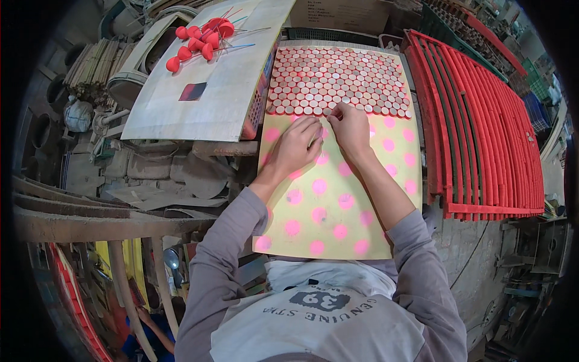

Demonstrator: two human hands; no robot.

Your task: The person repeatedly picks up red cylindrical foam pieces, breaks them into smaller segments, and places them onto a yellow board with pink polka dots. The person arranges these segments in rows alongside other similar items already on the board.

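Observation:
A pale yellow board (pixel 301 208) printed with pink dots lies before me. Tightly packed rows of small round pieces with pale tops and red sides (pixel 338 78) cover its far part. My right hand (pixel 350 128) is at the front row, thumb and fingertips pinched together; whatever is between them is too small to make out. Just left of it, my left hand (pixel 297 145) rests over the board, its fingers curled and pressed together with the thumb close by. The inside of that hand is hidden.
Left of the board, a white panel (pixel 223 84) carries red cone-shaped pieces on thin sticks (pixel 208 37) and a small dark square. A rack of red slats (pixel 482 127) stands to the right. A wooden rail (pixel 108 228) is lower left, near another person's arm (pixel 158 332).

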